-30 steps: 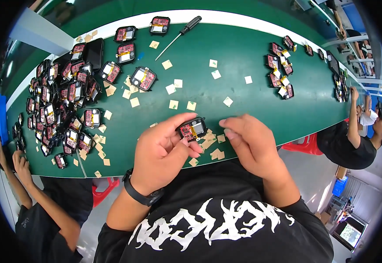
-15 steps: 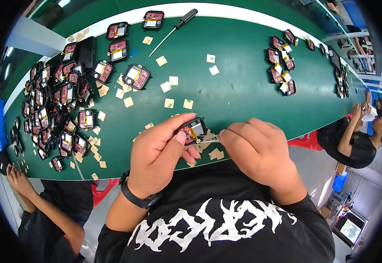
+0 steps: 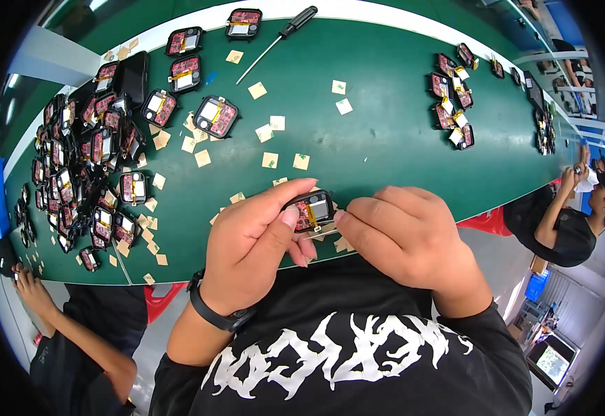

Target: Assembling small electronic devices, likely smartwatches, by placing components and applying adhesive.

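Observation:
Close to the table's near edge, my left hand grips a small black housing by its left side. Inside the housing show a red circuit board, a pale rectangular part and a yellow flex strip. My right hand is closed, thumb and fingertips pinching a thin metal tool. The tool lies across the lower edge of the housing, near the end of the yellow strip. Most of the tool is covered by my fingers, so its exact kind cannot be made out.
A heap of similar housings covers the left of the green table. Small beige squares lie scattered about. A black-handled screwdriver rests at the back. More housings stand right. People sit at both sides.
The housing has shifted slightly right and now sits less tilted. My right hand has come a little left, closer to it, and the tool now reaches across its lower edge.

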Tool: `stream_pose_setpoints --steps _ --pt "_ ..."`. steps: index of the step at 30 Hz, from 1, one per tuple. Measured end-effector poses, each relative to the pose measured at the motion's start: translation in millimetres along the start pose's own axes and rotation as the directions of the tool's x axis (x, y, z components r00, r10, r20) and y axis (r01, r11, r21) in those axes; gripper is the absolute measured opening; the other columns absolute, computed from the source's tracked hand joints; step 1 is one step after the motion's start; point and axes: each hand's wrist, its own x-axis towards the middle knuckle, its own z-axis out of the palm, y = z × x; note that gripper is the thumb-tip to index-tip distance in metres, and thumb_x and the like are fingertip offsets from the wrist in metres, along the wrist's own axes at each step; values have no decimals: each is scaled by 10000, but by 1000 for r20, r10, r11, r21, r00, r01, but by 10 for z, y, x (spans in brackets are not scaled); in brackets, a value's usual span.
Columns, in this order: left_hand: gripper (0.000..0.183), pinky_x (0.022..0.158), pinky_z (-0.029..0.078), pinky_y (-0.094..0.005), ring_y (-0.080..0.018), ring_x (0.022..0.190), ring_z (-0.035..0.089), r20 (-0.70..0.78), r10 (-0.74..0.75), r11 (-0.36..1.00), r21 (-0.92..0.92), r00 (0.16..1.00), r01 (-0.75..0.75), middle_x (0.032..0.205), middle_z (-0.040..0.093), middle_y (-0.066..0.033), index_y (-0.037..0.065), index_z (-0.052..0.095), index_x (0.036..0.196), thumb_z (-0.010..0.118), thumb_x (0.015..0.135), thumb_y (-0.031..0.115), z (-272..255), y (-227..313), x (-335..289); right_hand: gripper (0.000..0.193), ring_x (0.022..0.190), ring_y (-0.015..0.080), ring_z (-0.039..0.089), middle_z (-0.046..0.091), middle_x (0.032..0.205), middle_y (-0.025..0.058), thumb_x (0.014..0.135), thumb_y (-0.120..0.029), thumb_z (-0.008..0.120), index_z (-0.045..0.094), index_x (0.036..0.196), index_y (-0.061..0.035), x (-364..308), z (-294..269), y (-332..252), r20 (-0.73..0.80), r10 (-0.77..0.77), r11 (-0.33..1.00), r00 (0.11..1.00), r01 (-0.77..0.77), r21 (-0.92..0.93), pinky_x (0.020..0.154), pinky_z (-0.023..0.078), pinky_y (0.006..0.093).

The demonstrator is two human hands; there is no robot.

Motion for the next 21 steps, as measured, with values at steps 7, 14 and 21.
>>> stream_pose_setpoints --steps 7,14,21 --pt "347 589 563 -246 -142 679 690 2 -22 1000 -12 1000 22 942 709 -125 -88 603 1354 476 1094 104 7 11 7 286 677 173 607 682 915 67 691 -94 733 726 962 -4 -23 45 23 -54 -43 998 998 45 31 523 502 300" --pt "327 599 546 -244 -125 663 679 5 -29 999 17 1000 29 884 701 -105 -79 616 1344 464 1096 71 1 16 -12 213 696 166 600 678 908 84 723 -80 735 709 913 13 -11 32 56 -61 -118 991 991 121 54 521 513 287" --pt "322 585 538 -244 -120 660 673 6 -52 998 44 999 52 874 695 -98 -75 636 1324 459 1087 53 15 49 -10 237 717 169 607 678 914 93 720 -86 727 715 931 22 -45 34 91 -39 -176 982 984 178 60 530 515 287"
